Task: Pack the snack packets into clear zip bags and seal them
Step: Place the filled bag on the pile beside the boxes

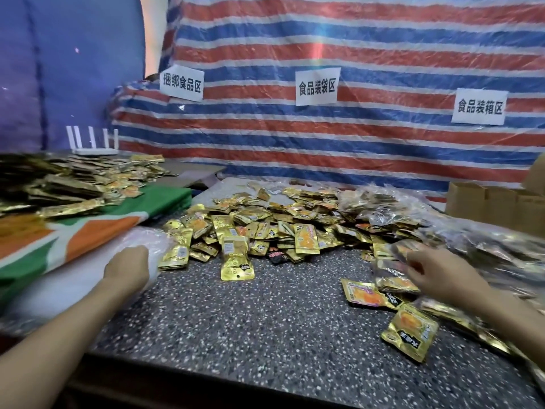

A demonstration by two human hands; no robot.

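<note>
Many glossy gold snack packets [265, 225], heaped, orange-printed fronts

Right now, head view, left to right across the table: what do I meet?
left hand → pile of gold snack packets → right hand → cardboard boxes

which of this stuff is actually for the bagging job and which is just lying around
For the job: loose snack packets, clear zip bags under the left hand, filled bags by the right hand.
Lying about: white router, green and orange cloth, cardboard boxes, wall signs.
</note>
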